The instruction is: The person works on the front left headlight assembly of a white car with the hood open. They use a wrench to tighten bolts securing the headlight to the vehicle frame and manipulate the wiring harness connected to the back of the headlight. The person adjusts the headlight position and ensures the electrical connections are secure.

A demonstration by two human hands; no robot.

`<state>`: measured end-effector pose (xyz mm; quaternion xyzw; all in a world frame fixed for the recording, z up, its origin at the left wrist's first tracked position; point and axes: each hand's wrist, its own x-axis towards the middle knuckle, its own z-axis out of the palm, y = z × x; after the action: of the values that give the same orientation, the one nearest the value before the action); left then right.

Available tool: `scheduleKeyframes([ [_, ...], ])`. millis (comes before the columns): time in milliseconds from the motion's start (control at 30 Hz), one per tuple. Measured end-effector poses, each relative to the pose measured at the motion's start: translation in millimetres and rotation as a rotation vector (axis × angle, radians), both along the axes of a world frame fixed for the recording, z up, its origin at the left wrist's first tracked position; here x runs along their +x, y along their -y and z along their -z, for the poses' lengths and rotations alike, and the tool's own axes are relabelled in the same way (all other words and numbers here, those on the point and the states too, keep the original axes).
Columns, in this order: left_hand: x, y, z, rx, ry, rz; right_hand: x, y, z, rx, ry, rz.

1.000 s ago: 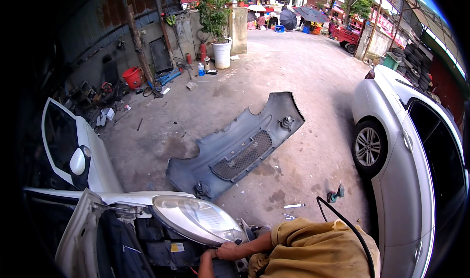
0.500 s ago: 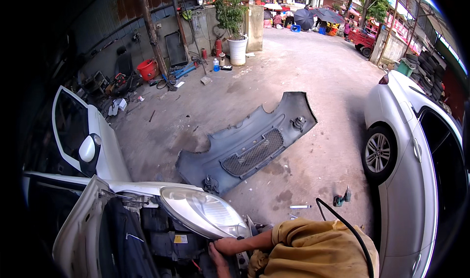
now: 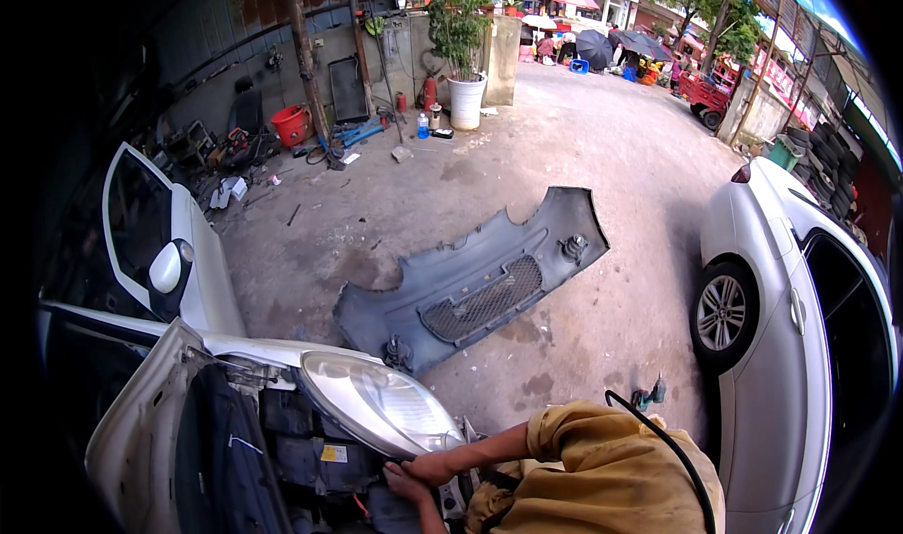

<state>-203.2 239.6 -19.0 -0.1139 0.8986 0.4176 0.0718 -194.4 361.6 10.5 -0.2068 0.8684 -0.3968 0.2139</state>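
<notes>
A car's clear headlight [image 3: 381,398] sits at the front corner of a pale car, above the open engine bay. Just below its inner edge, my right hand [image 3: 431,467] reaches in from a mustard sleeve [image 3: 574,431], its fingers curled inward. Against it lies my left hand [image 3: 406,484], whose forearm rises from the lower edge with the fingers bent toward the right one. Both hands close around a small dark spot behind the headlight; what they hold is hidden. Beside them is a black engine-bay housing [image 3: 331,468] with a yellow-and-white label.
A detached bumper [image 3: 451,294] lies inner side up on the concrete. A cordless drill [image 3: 649,395] stands near a silver car [image 3: 785,346] at right. An open car door [image 3: 202,252] juts out at left. A black cord [image 3: 670,435] arches over my shoulder. A potted plant [image 3: 466,102] stands farther back.
My view has shifted slightly. The hands stay together by the headlight, the left one a little closer against the right. A pale strip on the ground is now hidden behind my sleeve.
</notes>
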Motion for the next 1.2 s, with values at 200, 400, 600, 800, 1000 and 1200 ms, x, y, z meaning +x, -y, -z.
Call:
scheduleKeyframes([
  [200, -2.9, 4.5, 13.8, 0.232, -0.15, -0.174, 5.2, -25.2, -33.6, 0.222, -0.078, -0.155],
  [400, -11.2, -10.2, 10.4, 0.345, -0.038, -0.266, 6.2, -9.0, -10.7, 0.082, 0.282, 0.247],
  [600, -23.0, -2.2, 8.8, 0.403, 0.106, -0.175, 37.8, 23.5, 10.0, -0.107, 0.525, 0.614],
  [800, -42.9, 9.6, 15.8, 0.355, 0.047, 0.016, 58.2, 74.3, 9.6, -0.352, 0.691, 1.055],
  [1000, -25.6, 10.6, 6.9, 0.154, -0.172, -0.163, 29.7, 33.1, -3.1, 0.052, 0.341, 0.434],
  [1200, 0.6, -5.3, -0.8, 0.183, -0.218, -0.282, -21.4, -16.5, -29.3, 0.451, -0.504, -0.377],
])
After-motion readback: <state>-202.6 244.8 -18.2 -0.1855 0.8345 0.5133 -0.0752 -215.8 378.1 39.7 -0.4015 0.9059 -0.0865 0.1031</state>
